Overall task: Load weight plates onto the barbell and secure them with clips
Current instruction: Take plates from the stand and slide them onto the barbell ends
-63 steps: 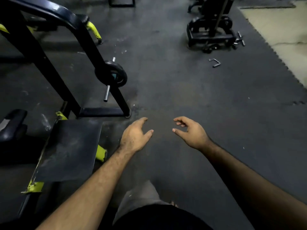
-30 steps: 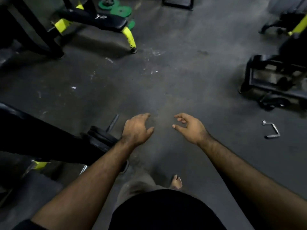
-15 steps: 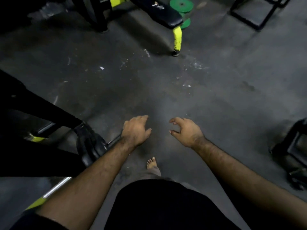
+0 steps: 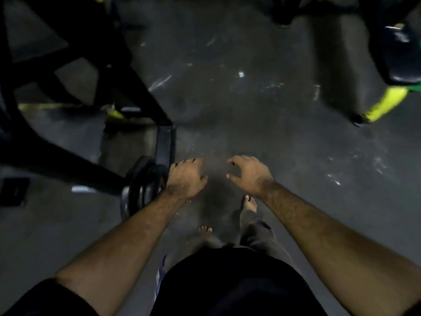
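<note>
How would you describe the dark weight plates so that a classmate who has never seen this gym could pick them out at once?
Start at the big black steel frame filling the left of the view and follow it down to its foot near the middle. There, just left of the left hand, stand the weight plates, stacked side by side on edge. They are the only round discs among the straight bars.
</note>
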